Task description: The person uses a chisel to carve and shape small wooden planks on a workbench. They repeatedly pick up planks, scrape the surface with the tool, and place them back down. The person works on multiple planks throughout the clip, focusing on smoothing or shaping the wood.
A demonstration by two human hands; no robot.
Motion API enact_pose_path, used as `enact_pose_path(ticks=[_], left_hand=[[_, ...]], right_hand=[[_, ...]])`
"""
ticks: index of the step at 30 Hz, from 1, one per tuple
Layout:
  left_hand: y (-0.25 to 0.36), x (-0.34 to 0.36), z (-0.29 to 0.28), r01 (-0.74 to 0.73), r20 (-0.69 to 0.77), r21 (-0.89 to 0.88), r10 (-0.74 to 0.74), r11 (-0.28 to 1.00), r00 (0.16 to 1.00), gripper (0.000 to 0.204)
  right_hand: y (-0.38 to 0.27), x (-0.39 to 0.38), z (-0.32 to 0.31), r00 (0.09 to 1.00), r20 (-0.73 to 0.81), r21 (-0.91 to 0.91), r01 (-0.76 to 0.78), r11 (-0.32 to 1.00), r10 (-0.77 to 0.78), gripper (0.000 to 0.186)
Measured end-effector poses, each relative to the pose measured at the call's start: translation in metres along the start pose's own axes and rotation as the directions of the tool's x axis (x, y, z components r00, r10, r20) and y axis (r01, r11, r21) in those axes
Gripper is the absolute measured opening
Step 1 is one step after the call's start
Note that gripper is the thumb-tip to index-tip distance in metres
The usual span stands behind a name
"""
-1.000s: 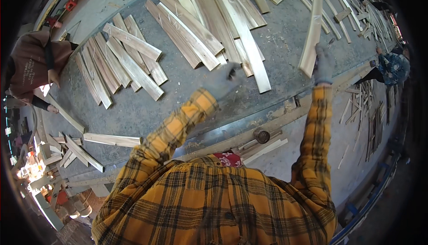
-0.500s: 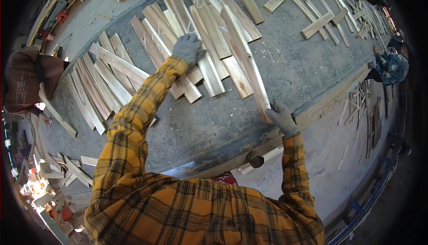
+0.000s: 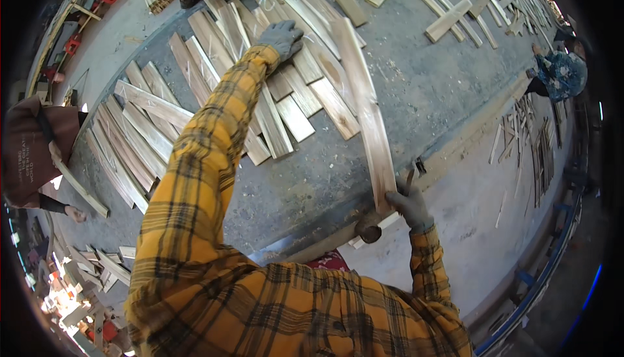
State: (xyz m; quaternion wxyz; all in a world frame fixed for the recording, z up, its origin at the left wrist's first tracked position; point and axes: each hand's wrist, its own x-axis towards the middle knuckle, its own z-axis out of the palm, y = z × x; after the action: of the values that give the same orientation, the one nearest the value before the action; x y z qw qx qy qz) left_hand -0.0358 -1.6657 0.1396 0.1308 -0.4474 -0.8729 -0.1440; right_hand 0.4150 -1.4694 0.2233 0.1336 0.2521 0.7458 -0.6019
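Note:
Both my hands wear grey gloves. My right hand (image 3: pixel 411 207) grips the near end of a long, slightly bowed wooden board (image 3: pixel 372 120), one finger stretched out beside it. That board reaches past the near table edge, and its far part lies over other boards. Farther away and to the left, my left hand (image 3: pixel 281 38) rests on a row of boards (image 3: pixel 296 120), its fingers partly spread. Several boards there carry chalk marks. What lies beneath the palm is hidden.
More boards (image 3: pixel 133 142) lie at the left, near a person in a brown top (image 3: pixel 39 149). Crossed boards (image 3: pixel 448 19) lie far right, where another person (image 3: pixel 562 74) stands. A dark round knob-like object (image 3: pixel 369 228) juts out at the near table edge (image 3: pixel 312 248).
My right hand has drawn the long board toward me, past the table edge. My left hand has shifted slightly farther away over the boards. The whole view has also shifted a little.

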Motion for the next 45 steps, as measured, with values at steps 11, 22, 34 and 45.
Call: enact_pose_path(ticks=[11,22,34,45], left_hand=[[-0.029,-0.185,0.002,0.296,-0.023,0.152,-0.296,0.943,0.955,0.044],[0.008,-0.307,-0.018,0.425,0.221,0.19,-0.46,0.885,0.86,0.053],[0.141,-0.234,-0.023,0.117,0.534,-0.734,-0.462,-0.669,0.708,0.057],[0.228,-0.428,-0.139,0.561,0.888,-0.41,-0.174,-0.719,0.426,0.055]], right_hand=[[-0.06,0.053,0.065,0.933,0.356,-0.055,0.084,0.995,-0.059,0.039],[-0.135,0.23,0.223,0.691,0.043,-0.864,0.388,0.32,-0.721,0.051],[-0.096,0.122,0.169,0.811,0.013,-0.722,0.412,0.555,-0.585,0.046],[-0.026,0.083,0.172,0.653,0.12,-0.624,0.636,0.454,-0.748,0.035]])
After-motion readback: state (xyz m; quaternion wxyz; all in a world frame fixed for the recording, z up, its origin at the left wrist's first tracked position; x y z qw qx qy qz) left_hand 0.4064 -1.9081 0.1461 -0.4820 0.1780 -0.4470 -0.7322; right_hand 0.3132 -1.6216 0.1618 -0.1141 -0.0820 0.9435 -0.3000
